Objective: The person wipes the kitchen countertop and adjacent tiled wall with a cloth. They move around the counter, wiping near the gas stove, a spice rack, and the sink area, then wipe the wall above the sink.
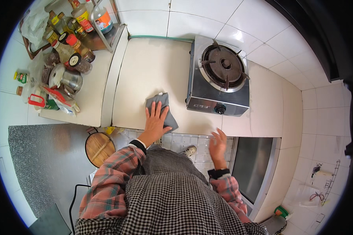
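Note:
My left hand [155,123] lies palm down on a folded grey cloth [172,119], pressing it against the pale countertop [144,67] near its front edge. Its fingers are slightly spread and point towards the wall. My right hand [218,146] is in the air just off the counter's front edge, below the gas stove, with fingers loosely bent and nothing seen in it. The single-burner gas stove [217,76] stands on the counter right of the cloth, its black knob [220,109] facing me.
On the left, a raised ledge [97,100] holds bottles, spice jars, a steel pot [66,77] and plastic bags. A metal rack [106,38] stands behind them. Below the counter are a round wooden lid [100,149] and a dark glass panel [251,167]. A black range hood [309,32] hangs at upper right.

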Demonstrator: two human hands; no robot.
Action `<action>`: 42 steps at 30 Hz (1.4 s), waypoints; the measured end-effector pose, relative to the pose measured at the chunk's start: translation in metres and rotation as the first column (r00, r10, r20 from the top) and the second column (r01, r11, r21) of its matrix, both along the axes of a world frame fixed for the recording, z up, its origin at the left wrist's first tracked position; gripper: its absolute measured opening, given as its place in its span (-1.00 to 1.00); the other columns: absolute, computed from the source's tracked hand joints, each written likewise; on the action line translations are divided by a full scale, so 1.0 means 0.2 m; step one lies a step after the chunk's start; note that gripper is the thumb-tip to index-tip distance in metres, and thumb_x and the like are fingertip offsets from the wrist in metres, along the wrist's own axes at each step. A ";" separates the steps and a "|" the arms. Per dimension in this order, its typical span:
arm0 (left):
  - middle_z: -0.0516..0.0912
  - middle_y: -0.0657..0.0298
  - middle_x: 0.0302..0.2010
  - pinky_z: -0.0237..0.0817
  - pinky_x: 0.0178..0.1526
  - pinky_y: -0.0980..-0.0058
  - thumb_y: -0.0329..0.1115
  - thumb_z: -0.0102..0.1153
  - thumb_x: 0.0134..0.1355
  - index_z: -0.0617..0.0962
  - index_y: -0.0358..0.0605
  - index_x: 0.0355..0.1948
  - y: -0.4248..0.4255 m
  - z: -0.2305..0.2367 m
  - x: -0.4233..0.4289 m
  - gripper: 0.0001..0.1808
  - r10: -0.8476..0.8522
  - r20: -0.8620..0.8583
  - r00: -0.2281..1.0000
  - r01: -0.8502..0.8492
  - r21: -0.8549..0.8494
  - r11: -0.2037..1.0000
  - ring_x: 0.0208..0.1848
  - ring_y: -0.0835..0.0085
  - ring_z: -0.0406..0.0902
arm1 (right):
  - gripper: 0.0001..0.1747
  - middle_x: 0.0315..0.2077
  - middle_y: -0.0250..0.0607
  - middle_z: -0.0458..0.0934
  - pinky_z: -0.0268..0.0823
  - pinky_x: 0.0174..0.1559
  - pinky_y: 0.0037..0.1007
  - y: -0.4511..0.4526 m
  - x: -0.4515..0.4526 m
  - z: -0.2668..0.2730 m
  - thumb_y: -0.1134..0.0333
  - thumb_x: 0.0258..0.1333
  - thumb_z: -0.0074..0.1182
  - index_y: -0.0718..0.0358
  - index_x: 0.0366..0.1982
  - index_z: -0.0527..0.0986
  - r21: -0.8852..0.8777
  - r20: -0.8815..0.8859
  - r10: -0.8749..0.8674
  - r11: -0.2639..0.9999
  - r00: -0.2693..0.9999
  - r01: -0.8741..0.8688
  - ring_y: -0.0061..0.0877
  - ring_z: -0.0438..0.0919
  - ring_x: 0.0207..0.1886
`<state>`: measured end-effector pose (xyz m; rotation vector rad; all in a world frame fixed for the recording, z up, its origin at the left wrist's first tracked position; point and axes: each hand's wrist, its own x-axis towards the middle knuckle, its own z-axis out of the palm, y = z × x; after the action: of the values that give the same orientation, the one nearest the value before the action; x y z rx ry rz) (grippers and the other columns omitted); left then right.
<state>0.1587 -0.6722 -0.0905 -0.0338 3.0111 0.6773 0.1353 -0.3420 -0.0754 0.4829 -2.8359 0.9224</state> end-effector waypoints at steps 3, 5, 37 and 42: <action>-0.08 -0.16 0.56 -0.26 0.45 -0.37 0.01 0.38 0.12 0.25 -0.08 0.47 -0.02 -0.06 -0.08 -0.03 -0.028 0.049 0.998 0.029 -0.012 1.000 0.59 -0.26 -0.27 | -0.73 0.09 0.05 0.54 0.31 0.22 -0.07 0.25 0.12 -0.02 0.59 0.04 0.19 0.31 -0.16 0.61 0.053 0.015 -0.255 0.966 0.967 0.254 -0.01 0.46 0.18; -0.08 -0.18 0.56 -0.25 0.47 -0.32 -0.08 0.36 0.14 0.26 -0.10 0.46 -0.06 -0.10 -0.22 -0.09 -0.033 0.048 0.998 0.034 -0.034 0.999 0.58 -0.28 -0.25 | -0.75 0.07 0.06 0.55 0.31 0.21 -0.06 0.34 0.25 -0.03 0.58 0.06 0.18 0.32 -0.16 0.62 0.090 0.038 -0.324 0.943 0.945 0.320 -0.01 0.46 0.16; 0.04 -0.18 0.51 -0.10 0.45 -0.26 -0.40 0.38 0.02 0.30 -0.12 0.40 -0.77 -0.24 -1.06 -0.12 0.334 -0.057 0.941 -0.339 -0.140 0.930 0.55 -0.30 -0.13 | -0.56 0.24 0.09 0.40 0.26 0.25 -0.04 0.61 0.23 -0.20 0.56 0.07 0.21 0.28 0.05 0.53 0.191 0.234 -0.539 0.842 0.809 0.505 0.01 0.35 0.28; 0.12 -0.14 0.49 -0.03 0.43 -0.30 -0.31 0.32 0.09 0.33 -0.09 0.38 -1.03 -0.28 -1.50 -0.20 0.460 -0.021 0.888 -0.457 -0.160 0.875 0.54 -0.30 -0.09 | -0.63 0.24 0.09 0.37 0.28 0.23 -0.02 0.65 0.33 -0.23 0.57 0.07 0.20 0.29 -0.03 0.56 0.339 0.208 -0.484 0.851 0.850 0.402 0.01 0.34 0.27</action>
<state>-0.1417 -0.8789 -0.1474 -0.7807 3.0466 0.4463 0.2019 -0.2120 -0.1214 -0.3256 -3.1400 0.5289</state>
